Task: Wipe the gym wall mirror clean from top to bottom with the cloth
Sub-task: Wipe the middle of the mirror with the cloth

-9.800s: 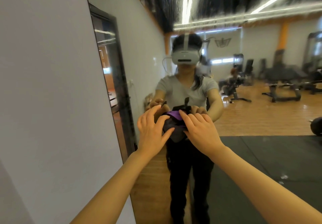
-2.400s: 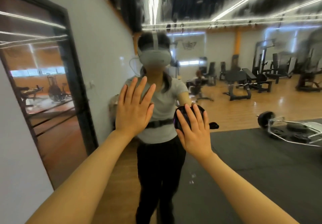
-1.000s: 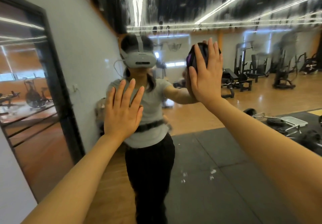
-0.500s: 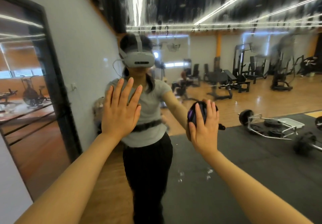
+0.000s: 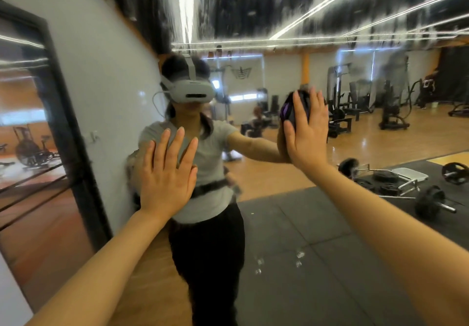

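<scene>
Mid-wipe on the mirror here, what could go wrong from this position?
The bare left hand lies flat on the mirror, so it will likely leave fresh prints. The right hand presses the cloth with straight fingers, so it could slip out. White streaks cover the top, and specks sit low; both are easily missed.

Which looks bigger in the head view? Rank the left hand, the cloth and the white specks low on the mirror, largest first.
1. Left hand, largest as seen.
2. Cloth, though the right hand covers most of it, so its full size is unsure.
3. White specks, smallest.
</scene>
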